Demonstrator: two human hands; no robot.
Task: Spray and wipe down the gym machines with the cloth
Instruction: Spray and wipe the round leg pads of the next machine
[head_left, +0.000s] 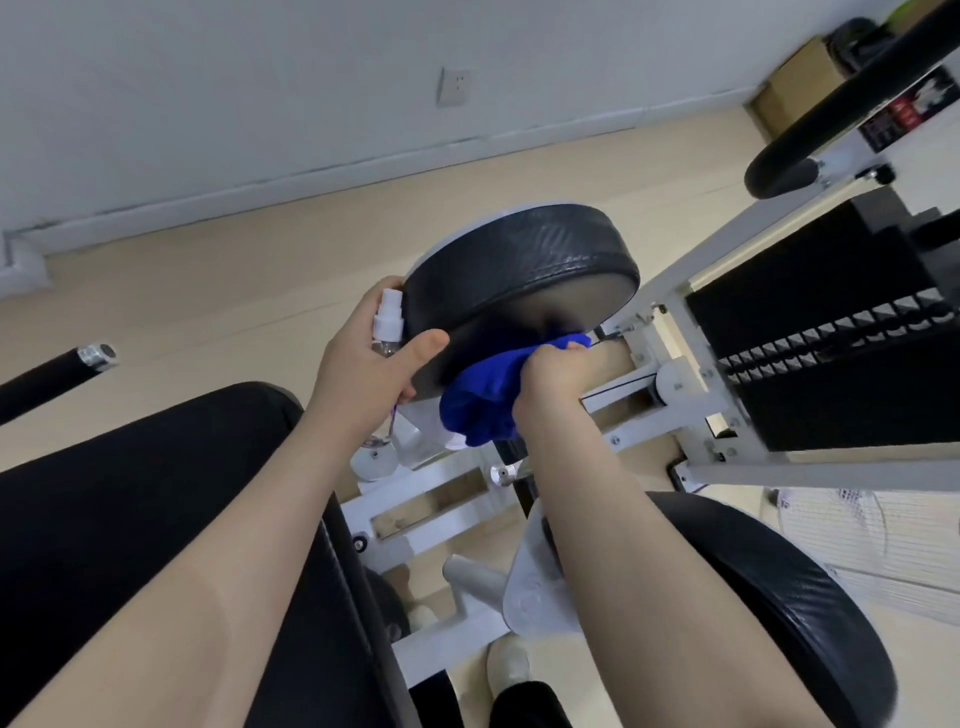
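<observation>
So the blue cloth (488, 395) is bunched up against the lower face of a round black pad (519, 280) on the white-framed machine (670, 410). The right hand (553, 374) has its fingers curled tight round the cloth. The left hand (374, 353) steadies the pad's edge with its thumb while also gripping a small clear spray bottle (387, 325) with a white nozzle. Another black pad (810, 603) sits lower right, and the weight stack (831, 332) is off to the right.
</observation>
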